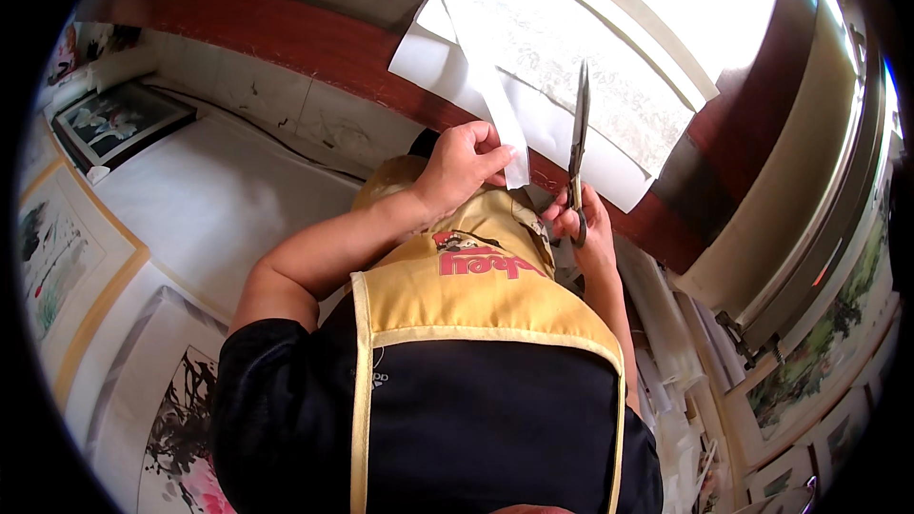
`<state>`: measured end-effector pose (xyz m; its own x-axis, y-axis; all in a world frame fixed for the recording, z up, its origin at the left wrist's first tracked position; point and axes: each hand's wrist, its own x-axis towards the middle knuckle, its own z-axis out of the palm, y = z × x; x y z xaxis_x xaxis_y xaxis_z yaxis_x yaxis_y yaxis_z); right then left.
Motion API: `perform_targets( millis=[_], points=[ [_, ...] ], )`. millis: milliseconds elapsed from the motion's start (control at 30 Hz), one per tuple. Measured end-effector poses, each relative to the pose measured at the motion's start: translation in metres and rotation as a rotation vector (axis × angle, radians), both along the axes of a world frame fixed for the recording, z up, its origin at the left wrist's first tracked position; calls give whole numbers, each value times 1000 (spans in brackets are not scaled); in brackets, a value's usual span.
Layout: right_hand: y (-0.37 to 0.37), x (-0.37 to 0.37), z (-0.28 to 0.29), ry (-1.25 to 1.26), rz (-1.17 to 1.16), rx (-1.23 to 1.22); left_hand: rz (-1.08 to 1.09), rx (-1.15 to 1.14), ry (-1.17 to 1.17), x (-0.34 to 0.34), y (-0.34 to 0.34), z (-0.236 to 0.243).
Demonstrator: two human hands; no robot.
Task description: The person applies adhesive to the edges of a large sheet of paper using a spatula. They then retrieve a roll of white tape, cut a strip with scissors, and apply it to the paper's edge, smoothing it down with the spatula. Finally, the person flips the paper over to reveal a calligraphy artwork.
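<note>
Between the thumb and fingers of my left hand is the near end of a long white strip, which runs away over the table to the top of the view. My right hand grips a pair of scissors by the handles. The blades point away from me and look closed or nearly so. Beneath the strip lie white sheets, and a pale patterned sheet rests on top of them. Both hands are at the table's near edge, above my yellow apron.
The dark red table edge crosses in front of me. A long pale machine-like housing stands at the right. On the left are a framed flower picture and an ink painting. More paintings line the right side.
</note>
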<state>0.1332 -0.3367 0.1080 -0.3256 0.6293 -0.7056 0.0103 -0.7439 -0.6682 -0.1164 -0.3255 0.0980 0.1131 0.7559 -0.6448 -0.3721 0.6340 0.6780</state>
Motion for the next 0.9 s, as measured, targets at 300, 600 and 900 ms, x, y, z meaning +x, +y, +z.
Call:
perform_targets(
  millis=[300, 600, 900],
  points=[
    [13, -48, 1, -19, -107, 40, -48, -29, -88, 6, -9, -7],
    [26, -53, 17, 45, 25, -36, 365, 23, -158, -24, 47, -30],
    [21, -44, 9, 17, 126, -35, 431, 166, 84, -37, 62, -49]
  ],
)
